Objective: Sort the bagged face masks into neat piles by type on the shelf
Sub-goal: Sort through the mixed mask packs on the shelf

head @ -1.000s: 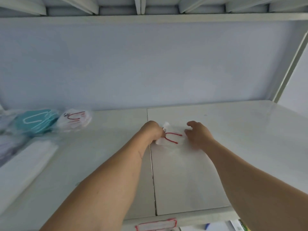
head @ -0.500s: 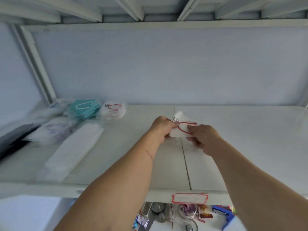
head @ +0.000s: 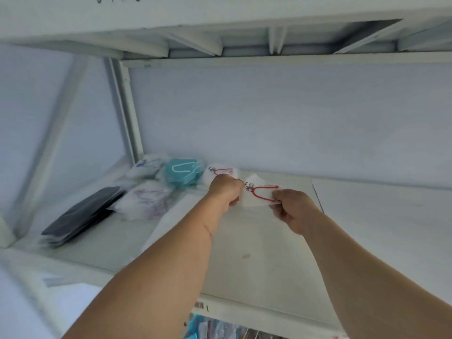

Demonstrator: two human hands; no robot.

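Observation:
A bagged white mask with red ear loops [head: 256, 195] is held above the white shelf [head: 367, 228] between both hands. My left hand [head: 226, 189] pinches its left edge and my right hand [head: 292, 207] pinches its right edge. Behind the left hand lies another white mask with red loops [head: 221, 171]. Further left sit a teal mask pile [head: 182, 172], a white mask with blue print [head: 145, 165], a white mask with purple print [head: 146, 201] and a stack of black bagged masks [head: 83, 214].
A flat white packet [head: 171, 216] lies on the shelf under my left forearm. The shelf's upright post [head: 127, 113] stands at the back left. Coloured items show on the lower shelf [head: 215, 326] below the front edge.
Both hands lifted the red-looped mask off the shelf and carried it left toward the matching mask. The view swung left, showing more of the left piles.

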